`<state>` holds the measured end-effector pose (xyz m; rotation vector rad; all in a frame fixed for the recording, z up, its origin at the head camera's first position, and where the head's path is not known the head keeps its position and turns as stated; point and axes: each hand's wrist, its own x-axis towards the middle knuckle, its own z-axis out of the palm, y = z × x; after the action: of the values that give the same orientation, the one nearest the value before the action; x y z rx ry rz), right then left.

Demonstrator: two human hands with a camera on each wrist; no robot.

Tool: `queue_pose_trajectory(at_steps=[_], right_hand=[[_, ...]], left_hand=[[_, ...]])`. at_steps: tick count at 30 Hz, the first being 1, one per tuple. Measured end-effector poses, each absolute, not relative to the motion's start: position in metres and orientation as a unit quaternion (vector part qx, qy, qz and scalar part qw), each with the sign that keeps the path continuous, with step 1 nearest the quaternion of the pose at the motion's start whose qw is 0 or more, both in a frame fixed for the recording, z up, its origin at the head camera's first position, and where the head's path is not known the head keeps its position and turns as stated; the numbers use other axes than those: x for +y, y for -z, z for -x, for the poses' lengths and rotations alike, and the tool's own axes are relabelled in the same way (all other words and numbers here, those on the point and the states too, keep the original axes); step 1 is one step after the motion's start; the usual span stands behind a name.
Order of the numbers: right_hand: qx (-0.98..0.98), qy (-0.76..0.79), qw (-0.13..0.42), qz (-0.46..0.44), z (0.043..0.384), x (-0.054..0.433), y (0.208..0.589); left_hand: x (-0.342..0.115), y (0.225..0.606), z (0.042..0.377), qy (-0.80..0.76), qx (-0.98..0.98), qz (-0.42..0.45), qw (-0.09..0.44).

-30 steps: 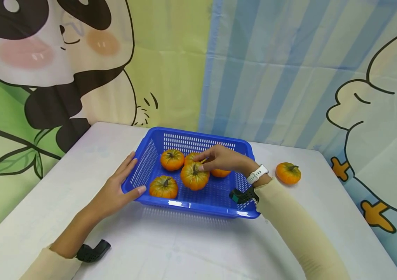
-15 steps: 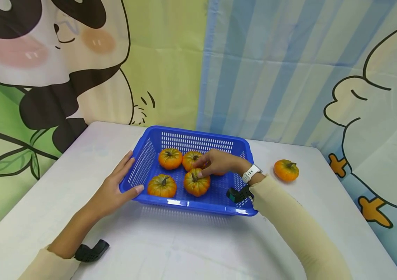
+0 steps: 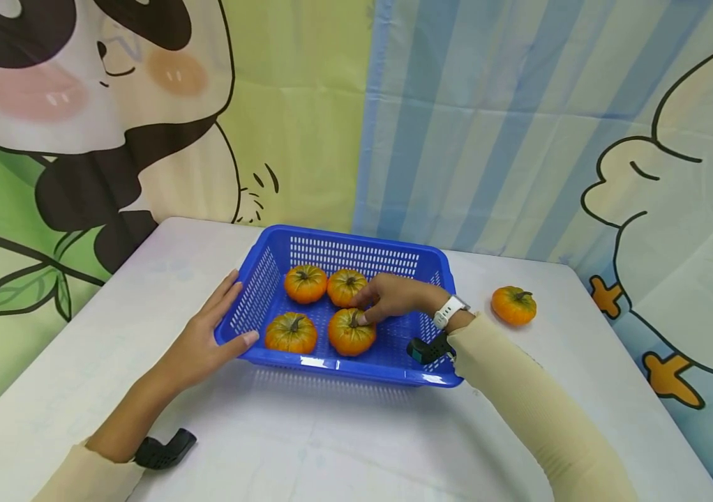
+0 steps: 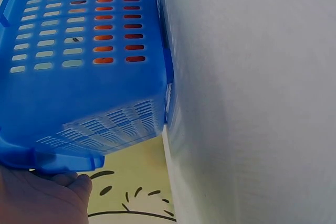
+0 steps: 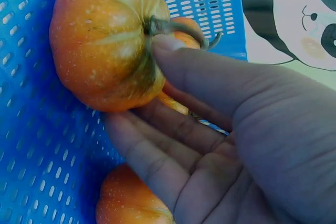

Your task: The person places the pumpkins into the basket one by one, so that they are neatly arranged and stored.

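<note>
My right hand [image 3: 397, 296] is inside the blue plastic basket [image 3: 369, 373], holding a small orange pumpkin [image 3: 351, 335]. In the right wrist view, the thumb presses beside the stem of this pumpkin [image 5: 105, 40] while the fingers lie along its side. The held pumpkin is low in the basket, near the front wall; whether it touches the bottom I cannot tell. Other pumpkins sit front left [image 3: 291, 335], back left [image 3: 305, 284] and back middle [image 3: 345, 286]. Another pumpkin [image 5: 131, 198] appears below my fingers. My left hand [image 3: 206, 348] touches the basket's left rim with fingers extended.
One more pumpkin [image 3: 513, 305] lies on the white table [image 3: 306, 446], right of the basket. Behind the table hangs a cartoon-printed curtain [image 3: 306, 125]. The basket's slotted side wall [image 4: 79, 24] stands close to my left wrist.
My right hand has lowered the pumpkin and brought it slightly toward the basket's front, uncovering the back middle pumpkin. My left hand keeps its place on the rim.
</note>
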<state>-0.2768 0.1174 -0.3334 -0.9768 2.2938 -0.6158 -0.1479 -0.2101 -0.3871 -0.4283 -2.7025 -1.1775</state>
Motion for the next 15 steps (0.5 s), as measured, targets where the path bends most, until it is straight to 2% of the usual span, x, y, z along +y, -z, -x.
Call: queue_pose_trajectory(at_steps=[15], right_hand=[[0.820,0.320,0.311,0.358,0.2745,0.1158,0.3337]], left_hand=[[-0.2107,0.3847,0.1464,0.399,-0.902,0.146,0.080]])
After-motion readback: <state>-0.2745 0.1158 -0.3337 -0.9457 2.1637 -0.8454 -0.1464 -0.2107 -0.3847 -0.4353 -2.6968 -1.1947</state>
